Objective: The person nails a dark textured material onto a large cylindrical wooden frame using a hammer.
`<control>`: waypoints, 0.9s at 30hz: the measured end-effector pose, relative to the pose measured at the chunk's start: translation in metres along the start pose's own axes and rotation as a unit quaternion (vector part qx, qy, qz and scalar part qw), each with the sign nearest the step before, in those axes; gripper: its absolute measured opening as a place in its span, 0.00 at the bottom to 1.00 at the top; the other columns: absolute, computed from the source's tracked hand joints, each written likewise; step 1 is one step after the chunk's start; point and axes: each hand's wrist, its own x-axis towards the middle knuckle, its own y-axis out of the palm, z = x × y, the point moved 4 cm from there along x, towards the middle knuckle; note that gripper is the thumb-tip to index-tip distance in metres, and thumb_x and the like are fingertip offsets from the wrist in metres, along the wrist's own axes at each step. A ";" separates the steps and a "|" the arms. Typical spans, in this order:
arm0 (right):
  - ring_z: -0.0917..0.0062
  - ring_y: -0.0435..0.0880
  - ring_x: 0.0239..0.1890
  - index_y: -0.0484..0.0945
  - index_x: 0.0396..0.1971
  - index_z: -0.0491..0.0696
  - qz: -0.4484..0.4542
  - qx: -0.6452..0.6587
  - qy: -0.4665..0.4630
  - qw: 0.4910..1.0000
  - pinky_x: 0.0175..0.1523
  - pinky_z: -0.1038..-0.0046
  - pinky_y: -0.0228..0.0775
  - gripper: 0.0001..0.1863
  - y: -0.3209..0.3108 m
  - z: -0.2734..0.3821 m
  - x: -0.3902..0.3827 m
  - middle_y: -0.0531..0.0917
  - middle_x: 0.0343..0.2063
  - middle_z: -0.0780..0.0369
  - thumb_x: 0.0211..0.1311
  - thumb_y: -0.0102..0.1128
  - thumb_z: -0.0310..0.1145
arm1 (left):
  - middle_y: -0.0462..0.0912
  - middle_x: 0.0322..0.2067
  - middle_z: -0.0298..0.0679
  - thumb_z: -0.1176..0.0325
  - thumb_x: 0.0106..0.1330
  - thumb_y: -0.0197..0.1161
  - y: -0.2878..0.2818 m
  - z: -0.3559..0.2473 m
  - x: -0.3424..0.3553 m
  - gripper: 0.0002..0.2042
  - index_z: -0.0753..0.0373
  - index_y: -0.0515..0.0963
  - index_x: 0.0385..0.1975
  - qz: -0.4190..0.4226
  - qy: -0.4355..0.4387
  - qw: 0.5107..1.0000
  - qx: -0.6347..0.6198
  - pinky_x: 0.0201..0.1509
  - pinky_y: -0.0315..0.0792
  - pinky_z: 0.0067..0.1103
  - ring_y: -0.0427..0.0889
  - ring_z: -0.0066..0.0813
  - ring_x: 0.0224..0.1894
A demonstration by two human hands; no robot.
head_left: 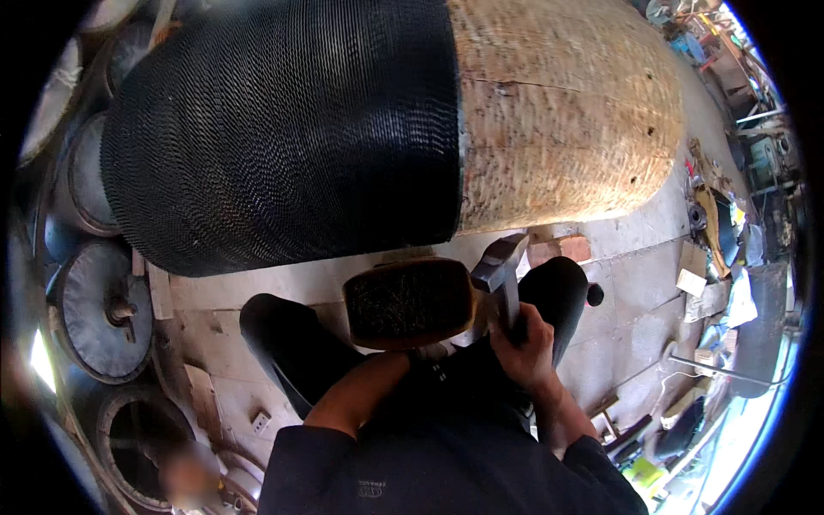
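My right hand (525,348) is wrapped around the handle of a hammer (498,266), its metal head raised beside a box. That brown-rimmed box (346,300) sits between my knees, with many thin nail-like pieces (408,300) scattered in its dark inside. My left forearm (365,399) reaches up to the near side of the box, where the hand and its fingers are hidden. Beyond the box lies a large drum. Its left part is wrapped in a black, finely ridged covering (292,129); its right part is bare, pitted wood (566,112).
Round grey drum ends (105,309) line the left side, with an open dark cylinder (142,446) nearer. Reddish bricks (573,250) lie on the floor under the drum's right part. Cardboard and scraps (708,279) clutter the right side. A wall-socket-like piece (261,421) lies at left.
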 end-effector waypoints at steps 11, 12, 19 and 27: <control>0.79 0.78 0.34 0.70 0.52 0.39 -0.058 0.132 -0.066 0.987 0.44 0.74 0.72 0.19 -0.050 0.004 -0.057 0.81 0.31 0.60 0.64 0.61 0.31 | 0.83 0.36 0.52 0.61 0.64 0.56 -0.069 -0.047 -0.184 0.12 0.61 0.82 0.36 -0.174 0.071 0.977 -0.100 0.47 0.74 0.41 0.83 0.50 0.40; 0.78 0.78 0.36 0.69 0.53 0.39 -0.094 0.142 -0.112 0.979 0.45 0.74 0.72 0.20 -0.056 0.010 -0.058 0.82 0.33 0.59 0.66 0.60 0.32 | 0.83 0.37 0.50 0.61 0.65 0.56 -0.079 -0.055 -0.207 0.12 0.61 0.81 0.38 -0.190 0.072 0.973 -0.114 0.48 0.74 0.40 0.82 0.49 0.41; 0.65 0.84 0.36 0.70 0.52 0.40 -0.219 -0.007 -0.022 0.976 0.42 0.68 0.74 0.18 -0.046 -0.004 -0.081 0.83 0.34 0.50 0.66 0.58 0.31 | 0.83 0.38 0.44 0.64 0.64 0.62 -0.132 -0.044 -0.298 0.09 0.61 0.79 0.40 -0.560 0.094 0.815 -0.115 0.47 0.76 0.33 0.82 0.43 0.41; 0.59 0.84 0.37 0.80 0.32 0.46 0.032 -0.443 0.016 0.896 0.38 0.58 0.75 0.08 -0.109 -0.007 -0.023 0.84 0.34 0.54 0.55 0.62 0.34 | 0.82 0.40 0.46 0.63 0.58 0.66 -0.142 0.016 -0.267 0.12 0.60 0.80 0.39 -0.510 -0.053 0.857 0.050 0.50 0.75 0.36 0.81 0.44 0.45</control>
